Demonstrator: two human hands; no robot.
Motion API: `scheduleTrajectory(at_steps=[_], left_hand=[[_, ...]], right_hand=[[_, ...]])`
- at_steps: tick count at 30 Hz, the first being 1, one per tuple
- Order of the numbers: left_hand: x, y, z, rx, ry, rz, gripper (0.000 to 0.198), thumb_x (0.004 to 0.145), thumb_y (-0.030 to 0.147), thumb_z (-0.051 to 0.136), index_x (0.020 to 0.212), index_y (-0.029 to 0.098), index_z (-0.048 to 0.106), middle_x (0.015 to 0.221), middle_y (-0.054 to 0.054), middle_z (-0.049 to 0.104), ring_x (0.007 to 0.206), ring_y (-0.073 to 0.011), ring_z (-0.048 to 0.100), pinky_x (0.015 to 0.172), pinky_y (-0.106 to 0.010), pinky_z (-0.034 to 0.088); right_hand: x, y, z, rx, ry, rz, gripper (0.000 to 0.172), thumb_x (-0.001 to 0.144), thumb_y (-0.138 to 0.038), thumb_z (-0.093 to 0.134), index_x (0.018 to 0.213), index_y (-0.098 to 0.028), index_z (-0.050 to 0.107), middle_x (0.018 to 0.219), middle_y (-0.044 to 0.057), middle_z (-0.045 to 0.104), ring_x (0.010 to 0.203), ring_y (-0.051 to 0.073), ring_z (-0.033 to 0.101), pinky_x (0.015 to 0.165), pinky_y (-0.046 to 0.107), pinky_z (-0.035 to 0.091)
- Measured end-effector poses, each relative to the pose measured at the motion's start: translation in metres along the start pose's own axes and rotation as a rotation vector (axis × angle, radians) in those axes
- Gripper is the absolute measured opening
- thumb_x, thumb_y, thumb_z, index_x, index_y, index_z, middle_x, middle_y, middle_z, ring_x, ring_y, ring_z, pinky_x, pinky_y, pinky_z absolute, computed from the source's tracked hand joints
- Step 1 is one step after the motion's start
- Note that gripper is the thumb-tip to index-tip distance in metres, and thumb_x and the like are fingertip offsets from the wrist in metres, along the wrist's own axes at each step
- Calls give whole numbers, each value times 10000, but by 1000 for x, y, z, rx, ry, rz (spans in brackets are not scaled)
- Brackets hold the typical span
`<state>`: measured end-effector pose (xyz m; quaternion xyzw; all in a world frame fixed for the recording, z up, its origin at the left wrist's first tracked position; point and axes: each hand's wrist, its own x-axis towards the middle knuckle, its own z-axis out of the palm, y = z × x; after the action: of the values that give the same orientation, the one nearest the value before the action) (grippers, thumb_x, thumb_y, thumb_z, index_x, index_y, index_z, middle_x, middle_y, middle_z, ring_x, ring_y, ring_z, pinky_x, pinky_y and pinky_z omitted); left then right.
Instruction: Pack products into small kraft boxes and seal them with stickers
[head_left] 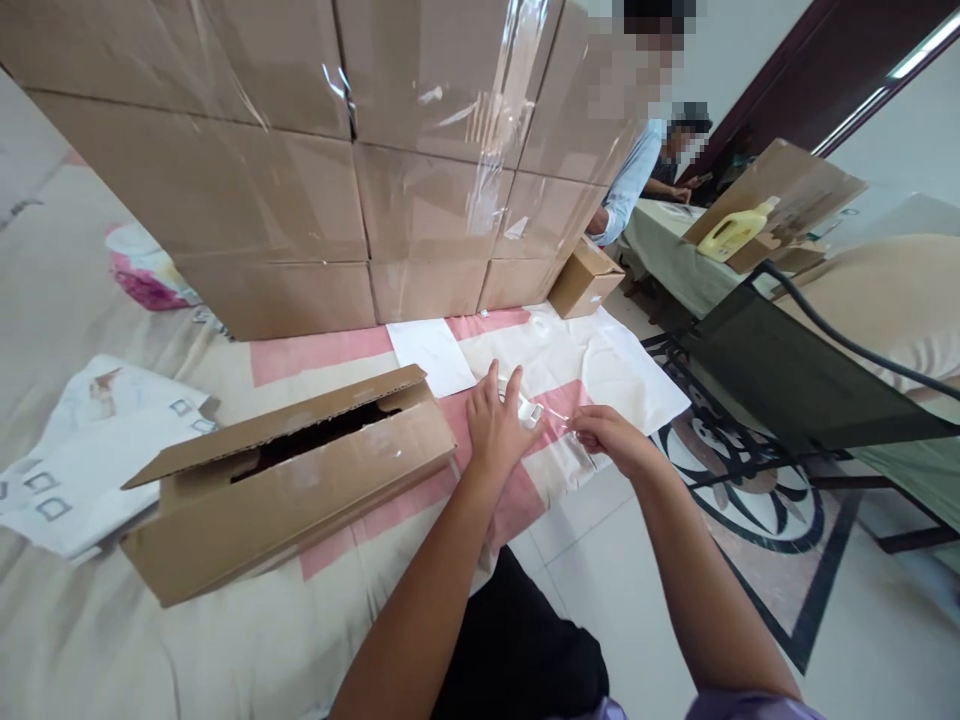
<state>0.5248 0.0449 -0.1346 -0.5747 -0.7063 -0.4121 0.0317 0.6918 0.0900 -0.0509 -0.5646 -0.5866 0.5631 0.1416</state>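
My left hand rests over the cloth-covered surface, its fingers spread. A small white plastic piece with a square opening lies against its thumb side; part of it is hidden behind the hand. From that piece a thin, clear strip runs toward my right hand, whose fingers are pinched on its end. What the strip is exactly is too small to tell. Left of my hands lies a long cardboard box with its top flap partly raised and a dark inside. A white paper sheet sits just beyond my left hand.
Stacked cartons bound in clear film rise at the back. A small box stands at their right end. White printed packaging lies at left. A folding chair and a table with a yellow bottle are at right, near two people.
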Motion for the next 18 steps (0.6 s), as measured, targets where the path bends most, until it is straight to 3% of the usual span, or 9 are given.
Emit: scheduleTrajectory(at_steps=[7,13,18], left_hand=[[2,1,-1,-7,11,-15,733,804,412,730,1474,231,491,1602,-155,387,1331,-361,491,1109,-491,416],[1,-1,-3,-10,2,-5,660,869,436,667,1469,219,496,1534,-163,442,1308,-347,498,1106,-473,421],[1,-2,-10,-7,-69,-11,743,806,421,745,1467,213,477,1555,-166,408,1346,-355,474,1142,-495,409]], right_hand=[[10,20,2,23,-15,7,541,711,-482,768,566,-227,313,505,-81,322,490,61,250,498,258,153],[27,38,9,-56,20,-11,530,722,-523,771,566,-215,368,485,-81,346,485,61,257,494,258,147],[42,51,13,-125,168,-43,431,666,-386,726,536,-224,349,480,-78,322,489,68,279,482,249,166]])
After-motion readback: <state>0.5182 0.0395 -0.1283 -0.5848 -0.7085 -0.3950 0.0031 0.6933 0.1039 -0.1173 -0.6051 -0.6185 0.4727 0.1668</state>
